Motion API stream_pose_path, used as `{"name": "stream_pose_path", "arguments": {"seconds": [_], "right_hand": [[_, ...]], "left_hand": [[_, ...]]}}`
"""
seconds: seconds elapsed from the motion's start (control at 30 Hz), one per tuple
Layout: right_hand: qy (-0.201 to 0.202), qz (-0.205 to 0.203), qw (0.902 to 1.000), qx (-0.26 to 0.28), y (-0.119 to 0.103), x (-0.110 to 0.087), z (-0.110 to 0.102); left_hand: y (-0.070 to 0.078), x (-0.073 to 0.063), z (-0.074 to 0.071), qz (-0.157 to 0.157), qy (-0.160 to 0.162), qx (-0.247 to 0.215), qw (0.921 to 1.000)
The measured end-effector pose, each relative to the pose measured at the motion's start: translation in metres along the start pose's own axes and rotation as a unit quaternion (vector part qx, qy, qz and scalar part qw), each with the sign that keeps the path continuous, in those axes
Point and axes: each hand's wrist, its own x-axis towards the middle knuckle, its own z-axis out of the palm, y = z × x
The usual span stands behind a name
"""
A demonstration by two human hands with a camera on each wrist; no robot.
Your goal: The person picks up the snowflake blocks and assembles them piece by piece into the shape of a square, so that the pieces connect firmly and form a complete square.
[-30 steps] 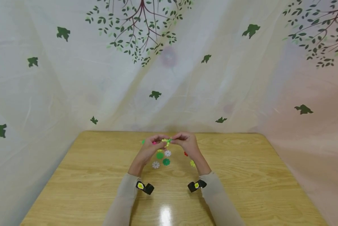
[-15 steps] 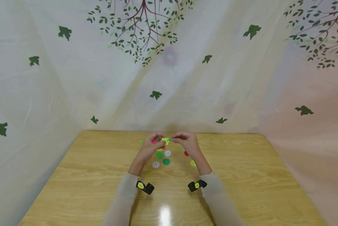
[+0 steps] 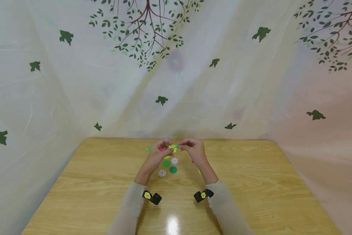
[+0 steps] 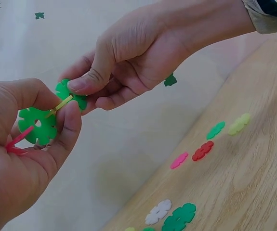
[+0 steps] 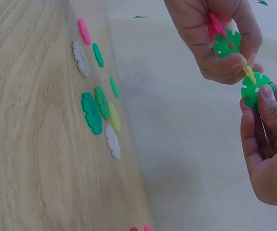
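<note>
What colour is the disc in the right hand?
The disc is green; the right wrist view shows it best.

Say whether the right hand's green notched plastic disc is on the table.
Off it: the right hand pinches the green disc in mid-air.

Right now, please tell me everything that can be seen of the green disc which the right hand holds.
The green disc is flat and round, with notches around its rim and what looks like a central hole beside the thumb. It looks like plastic. The right hand pinches it, raised above the table. A yellow disc, seen nearly edge-on, joins its rim. Whether the left hand touches it, I cannot tell.
</note>
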Motion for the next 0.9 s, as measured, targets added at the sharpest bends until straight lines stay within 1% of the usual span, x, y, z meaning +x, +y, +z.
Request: {"name": "stream_pose_path", "arguments": {"seconds": [0.1,0.2,0.37,0.47,0.57,0.67,0.73,0.8,0.9], "right_hand": [[-0.010,0.005,0.9997,-0.022,-0.001,0.001,-0.002],[-0.036,0.002,0.9987,-0.037,-0.005,0.002,-0.004],[-0.086,0.007,0.9946,-0.059,-0.006,0.006,-0.005],[-0.128,0.015,0.9871,-0.094,-0.004,0.009,-0.005],[-0.190,0.024,0.9729,-0.130,-0.002,0.011,-0.006],[-0.256,0.028,0.9522,-0.164,0.002,0.011,-0.007],[-0.292,0.027,0.9379,-0.185,0.006,0.011,-0.008],[-0.319,0.034,0.9234,-0.211,0.010,0.010,-0.008],[-0.346,0.048,0.9043,-0.245,0.016,0.008,-0.008]], "left_hand": [[-0.001,0.001,0.000,0.002,-0.006,0.006,1.0000],[0.000,0.001,-0.003,-0.001,-0.004,0.022,0.9998],[0.002,0.001,-0.012,-0.011,0.029,0.040,0.9987],[0.003,0.002,-0.018,-0.012,0.048,0.036,0.9982],[0.004,0.002,-0.022,-0.011,0.054,0.033,0.9979],[0.003,0.003,-0.024,-0.010,0.056,0.033,0.9978],[0.003,0.003,-0.024,-0.011,0.056,0.032,0.9978],[0.003,0.002,-0.025,-0.011,0.057,0.030,0.9979],[0.003,0.002,-0.025,-0.009,0.055,0.027,0.9981]]}}
